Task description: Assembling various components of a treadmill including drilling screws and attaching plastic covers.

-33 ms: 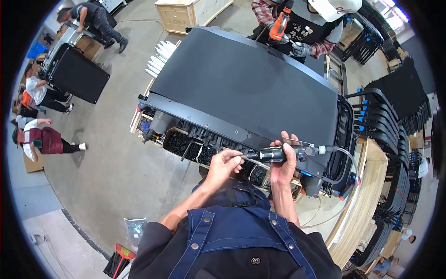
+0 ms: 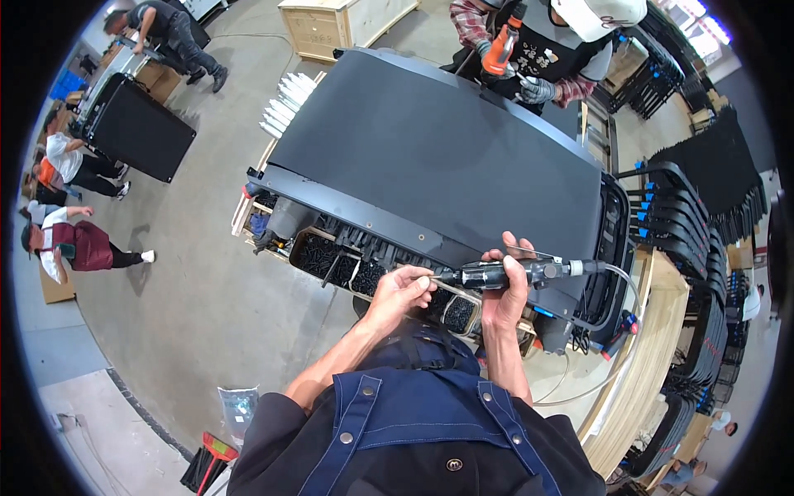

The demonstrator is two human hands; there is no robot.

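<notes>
My right hand (image 2: 506, 293) is wrapped round a black air screwdriver (image 2: 478, 275), which lies level above the near edge of a dark flat deck (image 2: 447, 157). A hose (image 2: 624, 281) runs off the tool's right end. At its left end, the thumb and fingers of my left hand (image 2: 395, 299) pinch the thin driver bit (image 2: 439, 278). Whether a screw sits at its tip is hidden by the fingers. Along the deck's near side runs a dark metal rail (image 2: 331, 205) with small holes.
Below the rail stand bins of black screws (image 2: 318, 252). Across the deck a gloved co-worker holds an orange power driver (image 2: 499, 51). Black frames (image 2: 674, 198) and a wooden crate (image 2: 662, 285) stand at the right. A wooden box (image 2: 339, 25) is behind; other people work at far left.
Both hands keep their hold on the screwdriver with hardly any movement. The view has shifted very slightly.
</notes>
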